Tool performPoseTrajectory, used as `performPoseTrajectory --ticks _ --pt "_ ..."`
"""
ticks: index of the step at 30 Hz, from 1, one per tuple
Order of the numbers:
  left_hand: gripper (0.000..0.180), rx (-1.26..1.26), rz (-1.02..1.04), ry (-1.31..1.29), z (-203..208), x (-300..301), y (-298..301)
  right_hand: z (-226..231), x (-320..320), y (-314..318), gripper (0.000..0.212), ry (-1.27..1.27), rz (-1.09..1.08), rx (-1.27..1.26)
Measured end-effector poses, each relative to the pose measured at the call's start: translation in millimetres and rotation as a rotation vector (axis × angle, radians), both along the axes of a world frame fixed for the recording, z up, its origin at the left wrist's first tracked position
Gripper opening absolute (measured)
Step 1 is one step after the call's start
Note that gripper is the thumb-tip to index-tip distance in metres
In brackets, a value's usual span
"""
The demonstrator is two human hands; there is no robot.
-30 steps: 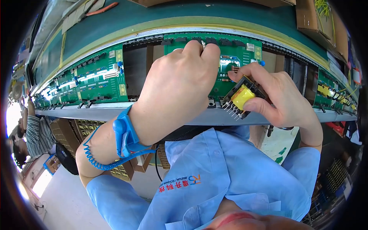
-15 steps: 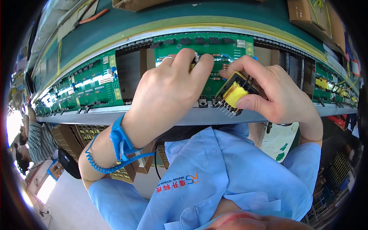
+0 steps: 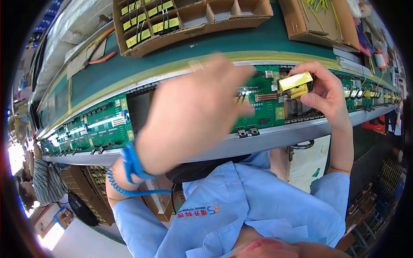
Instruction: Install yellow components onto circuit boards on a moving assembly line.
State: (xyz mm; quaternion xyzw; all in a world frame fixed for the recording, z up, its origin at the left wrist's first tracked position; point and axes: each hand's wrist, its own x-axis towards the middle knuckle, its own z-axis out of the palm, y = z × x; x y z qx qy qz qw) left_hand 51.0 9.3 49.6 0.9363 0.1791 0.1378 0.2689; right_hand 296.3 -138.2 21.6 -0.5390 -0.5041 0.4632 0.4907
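Observation:
Between the thumb and fingers of my right hand (image 3: 330,92) is a transformer (image 3: 296,84) with yellow tape and metal pins. It is held above the right end of the green circuit board (image 3: 267,117) in front of me. My left hand (image 3: 195,101), with a blue wrist strap (image 3: 134,162) on its wrist, is over the left and middle of that board and covers much of it. Motion smears its fingers, so I cannot make out whether they hold anything. Dark wires or leads (image 3: 242,97) and small components show on the board beside this hand.
A cardboard tray (image 3: 198,31) with compartments, some holding yellow transformers, lies on the green bench beyond the rail. A cardboard box (image 3: 320,34) of yellow-green wires is at the far right. More circuit boards (image 3: 105,124) sit along the metal rail (image 3: 275,139). A person in stripes (image 3: 45,180) is at left.
My right hand has moved right with the transformer and turned it. My left hand has come off its spot on the board and is in motion. The view has tilted to show more of the bench.

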Motion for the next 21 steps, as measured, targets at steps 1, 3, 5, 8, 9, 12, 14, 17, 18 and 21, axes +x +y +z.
performPoseTrajectory --ticks 1,3,5,8,9,12,14,17,18,21 --pt "0.028 0.225 0.079 -0.116 0 9 22 0 1 -2 0.041 -0.005 -0.012 0.0" --pt "0.032 0.447 0.277 -0.007 7 31 65 -4 6 -1 0.042 0.025 0.008 0.022" --pt "0.011 0.616 0.377 -0.175 23 62 86 -8 4 4 0.043 0.049 0.021 0.022" --pt "0.02 0.716 0.446 -0.039 9 95 120 -17 0 14 0.045 0.078 0.013 -0.023" --pt "0.024 0.779 0.443 0.036 7 100 126 -17 -2 14 0.045 0.077 -0.001 -0.037" --pt "0.032 0.576 0.445 0.055 7 111 136 -11 -2 15 0.042 -0.081 -0.018 -0.063" --pt "0.037 0.532 0.393 0.003 2 112 148 -13 -2 18 0.039 -0.156 -0.044 -0.013" --pt "0.035 0.333 0.425 -0.126 -12 111 156 -15 0 22 0.04 -0.282 -0.017 -0.02" --pt "0.033 0.186 0.47 -0.238 -17 108 158 -16 1 23 0.04 -0.283 -0.009 -0.02" --pt "0.027 -0.146 0.575 -0.467 0 80 153 -22 -5 23 0.041 -0.34 -0.004 -0.039"
